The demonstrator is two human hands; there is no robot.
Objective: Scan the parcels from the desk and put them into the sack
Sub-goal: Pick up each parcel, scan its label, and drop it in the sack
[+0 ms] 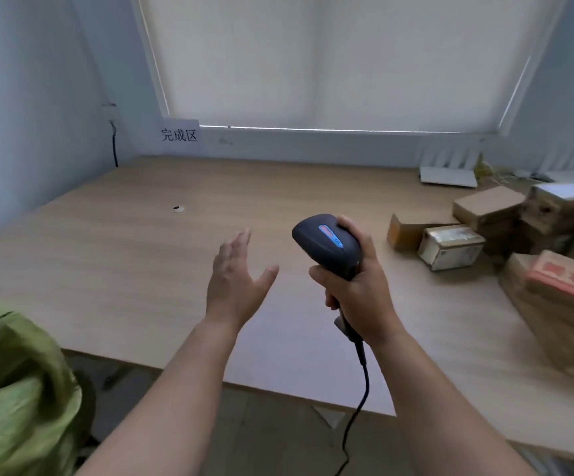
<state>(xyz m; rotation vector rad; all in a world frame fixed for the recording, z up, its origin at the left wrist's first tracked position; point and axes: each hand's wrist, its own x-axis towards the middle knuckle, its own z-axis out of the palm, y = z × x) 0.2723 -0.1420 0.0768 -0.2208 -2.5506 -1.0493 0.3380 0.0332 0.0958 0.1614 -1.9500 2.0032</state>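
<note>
sign (179, 136) on back wall: "完成区" | red box print: blurred, unreadable

The desk (148, 242) is pale wood-grain board, smooth and matt. The scanner (327, 245) is dark matt plastic with a glossy lit strip on top; its cable (361, 403) looks like smooth black rubber or plastic. The boxes (488, 204) are plain brown cardboard, matt; one small box (450, 247) is wrapped in shiny clear tape, and another (567, 281) bears a red printed band. The sack (14, 389) is green, crinkled, perhaps woven plastic, though blurred. The sign (179, 135) is white paper
</note>
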